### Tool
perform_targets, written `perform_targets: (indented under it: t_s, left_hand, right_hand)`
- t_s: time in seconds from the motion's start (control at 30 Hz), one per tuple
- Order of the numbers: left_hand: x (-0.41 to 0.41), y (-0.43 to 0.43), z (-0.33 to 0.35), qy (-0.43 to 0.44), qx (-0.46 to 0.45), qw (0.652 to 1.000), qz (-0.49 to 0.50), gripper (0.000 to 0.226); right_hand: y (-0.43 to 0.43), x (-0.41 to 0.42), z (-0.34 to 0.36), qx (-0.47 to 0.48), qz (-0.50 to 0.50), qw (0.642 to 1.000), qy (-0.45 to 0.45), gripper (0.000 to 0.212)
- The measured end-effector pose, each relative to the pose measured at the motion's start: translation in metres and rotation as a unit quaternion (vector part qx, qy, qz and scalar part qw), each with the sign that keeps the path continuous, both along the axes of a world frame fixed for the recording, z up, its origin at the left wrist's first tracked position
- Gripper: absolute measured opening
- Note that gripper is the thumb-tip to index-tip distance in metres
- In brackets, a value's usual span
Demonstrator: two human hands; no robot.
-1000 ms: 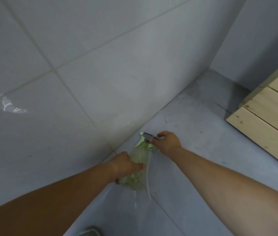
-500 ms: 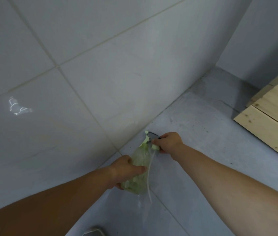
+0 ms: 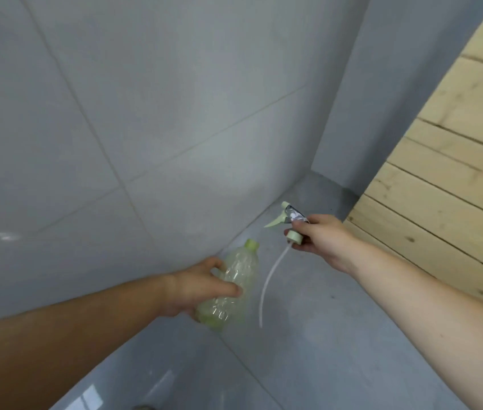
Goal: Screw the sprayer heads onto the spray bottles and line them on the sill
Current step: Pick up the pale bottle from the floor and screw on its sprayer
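Holding now: we grip the spray bottle (image 3: 236, 287) in our left hand (image 3: 197, 288) and the sprayer head (image 3: 289, 221) in our right hand (image 3: 321, 241).
Left hand: our fingers wrap around the bottle's clear, ribbed body, the thumb lying across its front.
Right hand: we clench it on the sprayer head at the collar, with the pale green screw ring (image 3: 295, 236) showing just below our thumb.
Spray bottle: we see it tilted, its pale green neck (image 3: 251, 244) pointing up and away from us, its base low by our left palm; it looks clear with a green tint.
Sprayer head: we hold it up and to the right of the bottle's neck, apart from it and not screwed on; the nozzle and trigger point left toward the wall.
Dip tube (image 3: 267, 287): it hangs from the screw ring in a long white curve, running down outside the bottle, just beside its right side.
Surroundings: we face a grey tiled wall (image 3: 145, 113) on the left, a grey ledge (image 3: 337, 335) below our hands, and pale wooden planks (image 3: 441, 187) on the right.
Unclear: we cannot tell whether the ledge is the sill.
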State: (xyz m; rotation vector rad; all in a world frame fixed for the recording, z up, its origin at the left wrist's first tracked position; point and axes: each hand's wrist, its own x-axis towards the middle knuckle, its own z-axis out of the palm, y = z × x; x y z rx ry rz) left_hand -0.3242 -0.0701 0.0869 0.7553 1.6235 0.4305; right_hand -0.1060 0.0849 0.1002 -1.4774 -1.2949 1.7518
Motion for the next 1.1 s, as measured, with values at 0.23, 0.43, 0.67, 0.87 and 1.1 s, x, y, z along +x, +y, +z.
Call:
perform_targets:
  t_s: [0.23,0.43,0.67,0.87,1.1]
  left_hand:
    - [0.03,-0.03,0.109,0.025,0.074,0.996,-0.047,0.067]
    - [0.041,-0.07,0.17,0.073,0.134,0.987,-0.056,0.058]
    - [0.066,-0.102,0.202,0.052,0.186,0.98,-0.05,0.061]
    - [0.078,-0.114,0.211,0.046,0.21,0.975,-0.053,0.061]
    - [0.083,-0.112,0.213,0.013,0.228,0.972,-0.055,0.062]
  right_hand:
    - [-0.03,0.063,0.144,0.12,-0.07,0.989,0.046,0.013]
    - [-0.071,0.096,0.243,0.19,-0.183,0.953,0.148,0.01]
    - [-0.117,0.114,0.287,0.235,-0.231,0.921,0.206,0.013]
    - [-0.135,0.112,0.284,0.231,-0.226,0.924,0.204,0.013]
    - [-0.144,0.098,0.263,0.204,-0.169,0.947,0.183,0.013]
